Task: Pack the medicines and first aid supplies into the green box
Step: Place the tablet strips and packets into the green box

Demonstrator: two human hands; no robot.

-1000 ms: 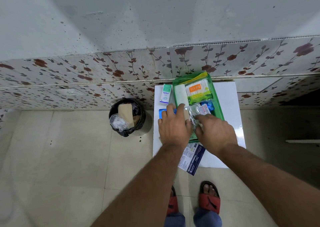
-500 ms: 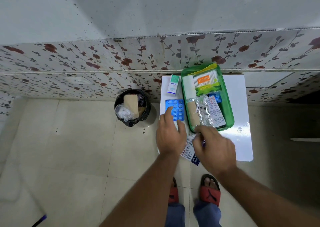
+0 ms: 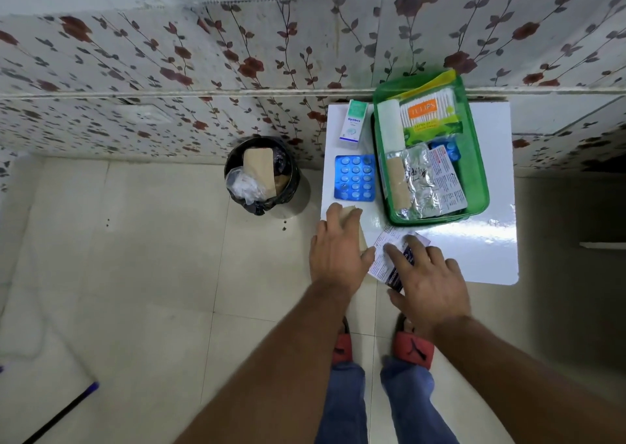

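Note:
The green box (image 3: 478, 159) stands on a white table (image 3: 487, 240) by the wall. It holds a cotton swab pack (image 3: 428, 109), a white bandage roll (image 3: 391, 128), a tan strip (image 3: 398, 182), a silver foil pack (image 3: 418, 179) and a printed strip (image 3: 447, 175). Left of the box lie a blue blister pack (image 3: 355, 177) and a small white Optibex carton (image 3: 354, 123). My left hand (image 3: 338, 253) lies curled over a tan packet (image 3: 354, 216) at the table's near left corner. My right hand (image 3: 428, 277) has fingers on top of a white and dark blue medicine carton (image 3: 386, 257), thumb at its near edge.
A black bin (image 3: 261, 175) full of rubbish stands on the floor just left of the table. The flowered wall runs right behind the table. A dark stick (image 3: 61, 413) lies on the floor at lower left. My feet in red sandals are under the table's near edge.
Both hands have left the green box and come back to the table's near edge. The left hand went from the blue blister pack to the tan packet; the right settled on the medicine carton.

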